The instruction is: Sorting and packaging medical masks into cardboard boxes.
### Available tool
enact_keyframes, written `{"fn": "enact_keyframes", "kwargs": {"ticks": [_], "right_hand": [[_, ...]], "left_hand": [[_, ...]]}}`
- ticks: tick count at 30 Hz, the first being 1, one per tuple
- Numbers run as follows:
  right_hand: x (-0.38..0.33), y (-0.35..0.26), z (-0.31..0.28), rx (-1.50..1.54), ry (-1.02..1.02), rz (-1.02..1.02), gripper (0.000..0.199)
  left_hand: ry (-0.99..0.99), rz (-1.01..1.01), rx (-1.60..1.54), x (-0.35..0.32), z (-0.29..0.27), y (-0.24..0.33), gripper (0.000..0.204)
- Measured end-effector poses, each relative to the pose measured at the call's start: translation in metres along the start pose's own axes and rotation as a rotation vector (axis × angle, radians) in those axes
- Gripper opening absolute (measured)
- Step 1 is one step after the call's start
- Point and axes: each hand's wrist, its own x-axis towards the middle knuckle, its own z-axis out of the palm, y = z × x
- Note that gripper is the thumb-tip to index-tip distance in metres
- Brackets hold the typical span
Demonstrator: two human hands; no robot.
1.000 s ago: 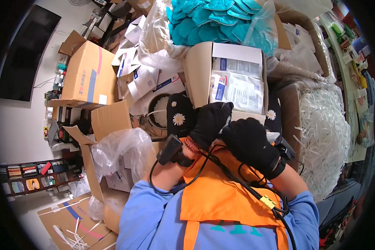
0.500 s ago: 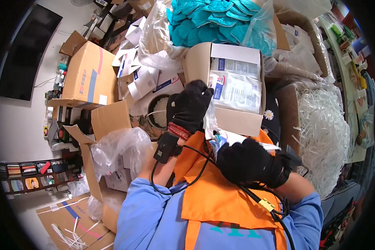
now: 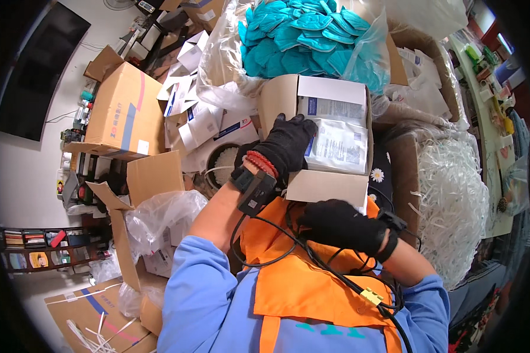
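Note:
My left hand (image 3: 285,144), in a black glove, reaches over the left side of an open carton (image 3: 327,187). Its fingers bend around the left edge of a white printed packet (image 3: 340,147), which lies on top in the carton. Another packet (image 3: 333,108) shows behind it, by the raised white flap. Nearer my body, in front of the orange apron (image 3: 300,279), my gloved right hand (image 3: 344,226) is closed, fingers pointing left. What it holds, if anything, is hidden; a small white edge (image 3: 371,206) shows just above it.
Teal folded masks (image 3: 306,38) fill a plastic-lined box behind the carton. Shredded white strips (image 3: 453,194) heap at the right. Small white boxes (image 3: 199,128), a round container (image 3: 221,162) and open cardboard cartons (image 3: 156,176) stand left. Black cables (image 3: 330,270) cross my front.
My left hand has moved right and forward, onto the packet in the carton. My right hand has come slightly down; the blue-and-white item beside it no longer shows. The view has shifted a little.

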Motion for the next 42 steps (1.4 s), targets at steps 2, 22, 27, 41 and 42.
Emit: {"fn": "enact_keyframes", "kwargs": {"ticks": [2, 22, 27, 41, 42], "right_hand": [[-0.002, 0.006, -0.03, 0.257, 0.185, -0.103, 0.02], [0.021, 0.058, -0.121, -0.163, 0.543, 0.075, 0.014], [0.021, 0.062, -0.104, -0.024, 0.579, 0.144, 0.016], [0.028, 0.078, -0.099, 0.11, 0.567, 0.133, 0.024], [0.031, 0.075, -0.098, 0.123, 0.552, 0.138, 0.024]], "left_hand": [[-0.046, -0.035, 0.043, -0.003, -0.006, 0.004, 0.08], [0.456, 0.322, -0.672, -0.036, -0.046, -0.015, 0.08], [0.293, 0.026, -0.973, -0.026, -0.041, 0.003, 0.047], [0.45, 0.006, -0.956, -0.008, -0.03, 0.013, 0.017], [0.413, -0.03, -1.015, -0.009, -0.033, 0.016, 0.016]]}}
